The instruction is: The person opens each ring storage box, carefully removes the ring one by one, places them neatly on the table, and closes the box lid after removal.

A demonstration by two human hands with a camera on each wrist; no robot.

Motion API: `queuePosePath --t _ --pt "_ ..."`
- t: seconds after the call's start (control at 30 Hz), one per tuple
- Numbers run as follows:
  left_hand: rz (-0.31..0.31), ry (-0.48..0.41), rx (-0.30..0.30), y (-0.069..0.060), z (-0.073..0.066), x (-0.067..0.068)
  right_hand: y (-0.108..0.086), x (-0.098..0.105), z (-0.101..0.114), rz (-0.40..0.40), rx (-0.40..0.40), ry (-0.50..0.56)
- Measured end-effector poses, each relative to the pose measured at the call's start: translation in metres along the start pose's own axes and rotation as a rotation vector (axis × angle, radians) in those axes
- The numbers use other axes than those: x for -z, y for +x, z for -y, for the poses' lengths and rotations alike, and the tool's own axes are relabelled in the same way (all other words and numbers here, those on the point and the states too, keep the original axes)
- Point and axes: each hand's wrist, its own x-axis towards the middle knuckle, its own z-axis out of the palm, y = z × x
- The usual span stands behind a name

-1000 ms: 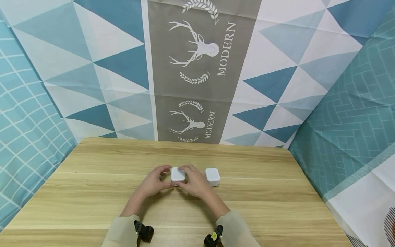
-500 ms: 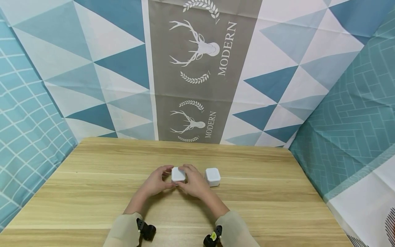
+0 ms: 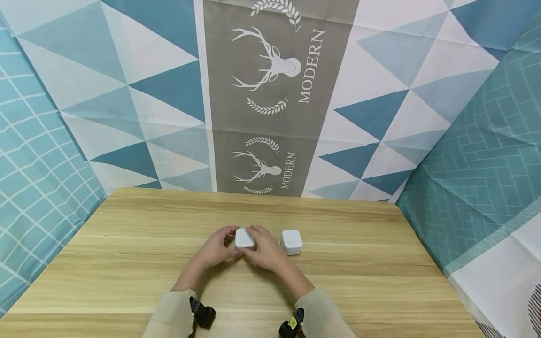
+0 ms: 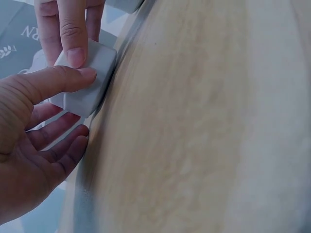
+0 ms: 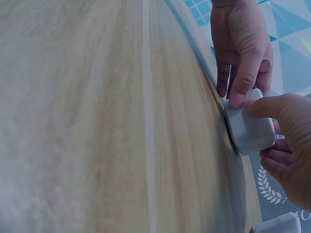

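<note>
A small white box with rounded corners [image 3: 244, 238] sits on the wooden table between my two hands. My left hand [image 3: 212, 249] holds it at the left, thumb on the near face and fingers reaching round the far side. On the right, my right hand [image 3: 267, 249] grips the same box, its thumb also on the near face. Both thumb tips lie close together on the box [image 5: 250, 130] in the right wrist view. In the left wrist view the left-hand fingers are partly hidden behind the box [image 4: 80, 101].
A second white box [image 3: 291, 241] of the same shape stands just right of my right hand. The wooden table [image 3: 359, 263] ends at a patterned cloth backdrop [image 3: 262, 112], with tiled-print cloth at the left [image 3: 38, 178] and right [image 3: 477, 155] sides.
My left hand has edged slightly to the right, closer in around the box, and its thumb has come nearer the right thumb. The right hand and both boxes look almost unmoved.
</note>
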Motion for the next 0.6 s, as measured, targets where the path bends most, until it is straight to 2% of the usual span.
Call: queuePosePath --t 0.4,0.6 --pt "0.025 0.001 -0.033 0.0036 0.0033 -0.0036 0.0013 -0.0007 0.0003 -0.004 0.009 -0.008" --pt "0.017 0.018 -0.020 0.0038 0.0029 -0.0058 0.0016 -0.0014 -0.0007 -0.008 0.012 -0.008"
